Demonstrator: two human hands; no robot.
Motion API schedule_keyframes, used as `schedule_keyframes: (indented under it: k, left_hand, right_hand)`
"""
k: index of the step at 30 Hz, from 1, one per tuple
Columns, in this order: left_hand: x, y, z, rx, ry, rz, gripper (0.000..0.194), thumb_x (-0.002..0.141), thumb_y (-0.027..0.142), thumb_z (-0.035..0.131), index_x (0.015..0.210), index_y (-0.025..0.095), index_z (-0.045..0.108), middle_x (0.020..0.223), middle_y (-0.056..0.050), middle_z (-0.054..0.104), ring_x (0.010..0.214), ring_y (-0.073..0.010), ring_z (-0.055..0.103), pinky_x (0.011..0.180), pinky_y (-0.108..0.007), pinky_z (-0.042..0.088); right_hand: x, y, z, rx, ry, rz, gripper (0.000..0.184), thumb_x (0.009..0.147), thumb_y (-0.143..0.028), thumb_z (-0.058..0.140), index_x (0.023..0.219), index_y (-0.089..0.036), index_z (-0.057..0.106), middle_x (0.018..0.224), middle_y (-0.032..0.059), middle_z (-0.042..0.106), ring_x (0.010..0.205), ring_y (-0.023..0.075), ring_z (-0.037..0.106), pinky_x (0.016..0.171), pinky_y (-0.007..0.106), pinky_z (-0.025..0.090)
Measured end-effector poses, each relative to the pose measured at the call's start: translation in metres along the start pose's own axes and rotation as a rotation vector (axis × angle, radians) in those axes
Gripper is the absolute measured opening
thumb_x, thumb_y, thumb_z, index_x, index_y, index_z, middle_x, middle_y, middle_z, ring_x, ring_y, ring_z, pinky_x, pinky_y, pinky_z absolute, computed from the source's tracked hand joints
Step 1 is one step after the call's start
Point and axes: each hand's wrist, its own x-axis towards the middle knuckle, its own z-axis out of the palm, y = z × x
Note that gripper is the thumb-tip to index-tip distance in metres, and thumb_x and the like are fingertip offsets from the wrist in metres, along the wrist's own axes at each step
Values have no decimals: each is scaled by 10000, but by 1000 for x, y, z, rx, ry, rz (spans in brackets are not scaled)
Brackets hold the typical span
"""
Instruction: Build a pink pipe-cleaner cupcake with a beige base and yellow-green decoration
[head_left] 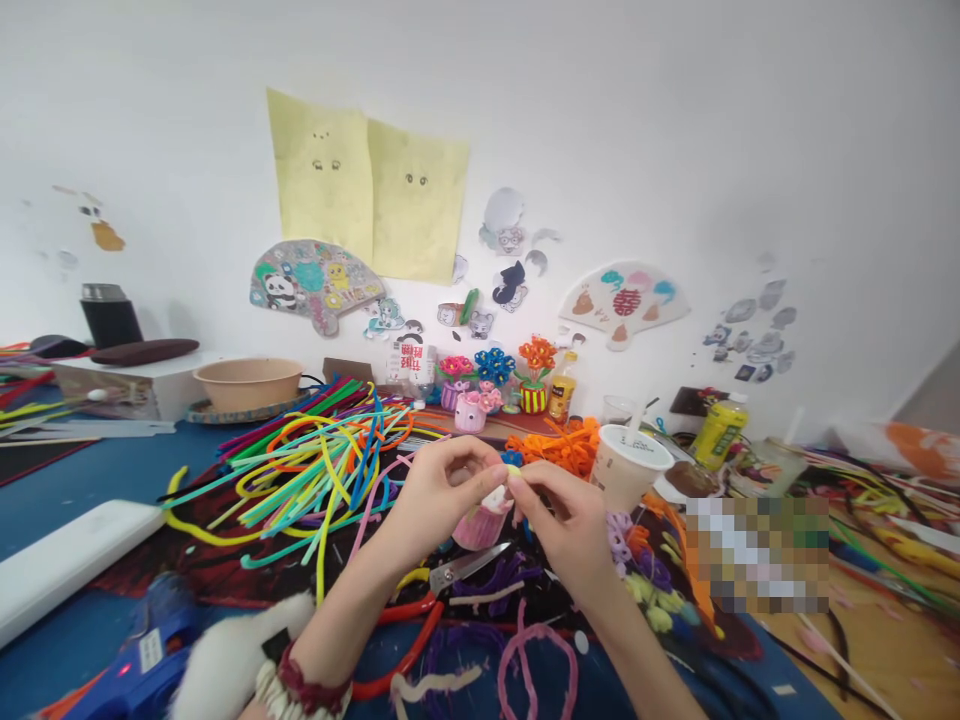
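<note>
My left hand [439,490] and my right hand [566,525] meet over the table, fingers pinched together on a small pink fuzzy craft piece [484,520] with a white and yellow top. Both hands are closed on it. Under them lie red-handled scissors [442,580] and loose purple and pink pipe cleaners [525,660]. A big heap of bright pipe cleaners [322,460] spreads to the left of my hands. A white fuzzy cuff and a bead bracelet [300,690] sit on my left wrist.
A blue glue gun [142,665] lies at lower left. A paper cup [628,462] stands right of my hands, orange pipe cleaners [559,445] behind it. Small pipe-cleaner flower pots [534,378], bottles and a beige bowl [247,382] line the wall. A white bar [67,560] lies left.
</note>
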Motion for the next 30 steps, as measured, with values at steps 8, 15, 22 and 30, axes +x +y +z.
schedule_keyframes:
  k: [8, 15, 22, 30]
  left_hand:
    - [-2, 6, -10, 272, -87, 49, 175, 834, 269, 669, 709, 148, 687, 608, 20, 565, 585, -126, 458, 566, -243, 305]
    - [-2, 2, -8, 277, -128, 29, 116, 788, 151, 701, 672, 154, 697, 558, 49, 550, 543, -96, 447, 552, -221, 299]
    - [2, -1, -7, 104, -28, -25, 198, 793, 313, 698, 708, 135, 722, 646, -26, 662, 593, -139, 546, 551, -226, 397]
    - [-3, -5, 14, -24, 194, -17, 248, 826, 380, 661, 819, 133, 677, 737, -62, 708, 650, -175, 655, 596, -250, 515]
  right_hand:
    - [9, -2, -18, -17, -214, 93, 125, 909, -296, 655, 856, -203, 721, 752, 12, 709, 644, 149, 635, 626, 248, 476]
    - [7, -3, -21, 4, -329, 177, 169, 880, -286, 696, 744, -190, 730, 640, -9, 683, 540, 122, 618, 514, 212, 434]
    - [4, -3, -11, 107, -127, 165, 194, 896, -315, 670, 754, -184, 686, 639, -2, 683, 543, 126, 635, 568, 233, 493]
    - [0, -1, 8, 166, 100, 130, 234, 910, -376, 646, 741, -214, 633, 610, -1, 676, 590, 160, 655, 621, 276, 538]
